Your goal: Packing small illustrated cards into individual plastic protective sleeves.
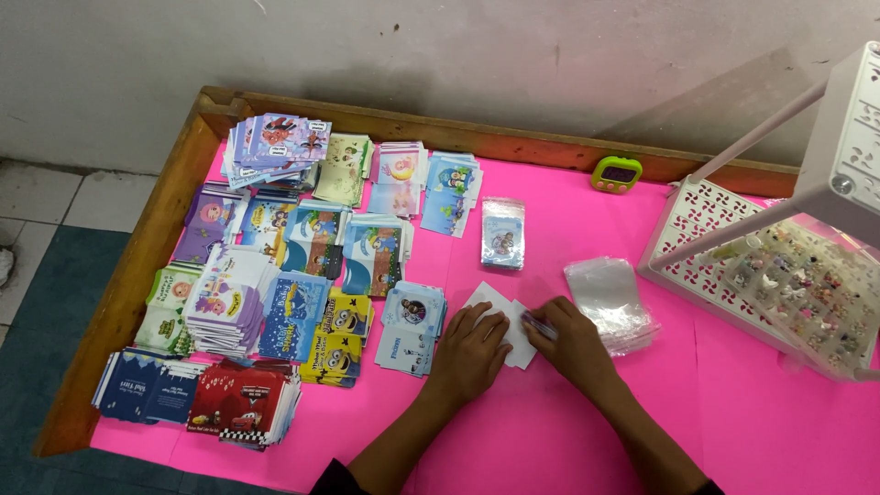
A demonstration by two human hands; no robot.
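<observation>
My left hand (470,349) lies flat on a white paper card (491,300) on the pink table cover (550,431), pressing it down. My right hand (569,340) rests on the card's right edge, its fingers pinched on a small dark object; I cannot tell what it is. A stack of clear plastic sleeves (609,299) lies just right of my right hand. A small pile of sleeved picture cards (502,232) sits beyond the hands. A blue card pile (412,325) lies just left of my left hand.
Several piles of colourful cartoon card packs (275,266) fill the left half of the table. A white perforated rack (779,266) holding small trinkets stands at the right. A green digital timer (616,173) sits by the wooden back rim (513,137).
</observation>
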